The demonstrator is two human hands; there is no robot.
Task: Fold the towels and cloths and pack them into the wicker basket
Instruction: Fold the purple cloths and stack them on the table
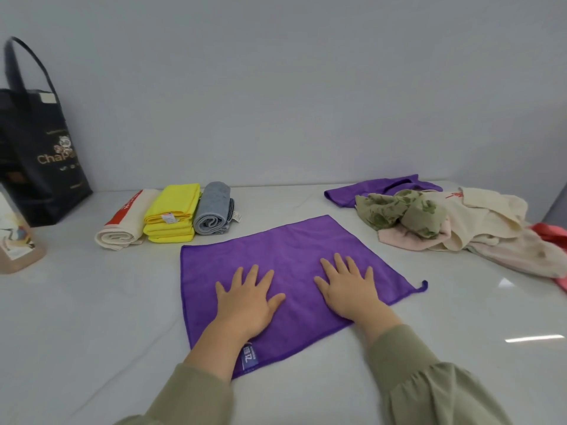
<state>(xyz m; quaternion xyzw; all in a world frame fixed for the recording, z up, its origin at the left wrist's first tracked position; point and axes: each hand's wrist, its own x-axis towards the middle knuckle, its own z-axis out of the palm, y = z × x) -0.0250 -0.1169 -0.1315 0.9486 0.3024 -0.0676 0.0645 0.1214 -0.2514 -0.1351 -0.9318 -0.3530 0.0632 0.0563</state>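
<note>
Pressing my left hand and right hand, fingers spread flat, on the purple cloth lying before me on the table, I should smooth outward before folding edges evenly.

the flat purple microfibre cloth is plain, with a blue label. the folded yellow cloth stack is plain too. the rolled grey towel is unpatterned, the rolled cream towel red-banded. the crumpled beige cloth bears green leaves.

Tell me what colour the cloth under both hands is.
Purple. The cloth lies flat under the left hand and right hand, clearest in the head view.
</note>
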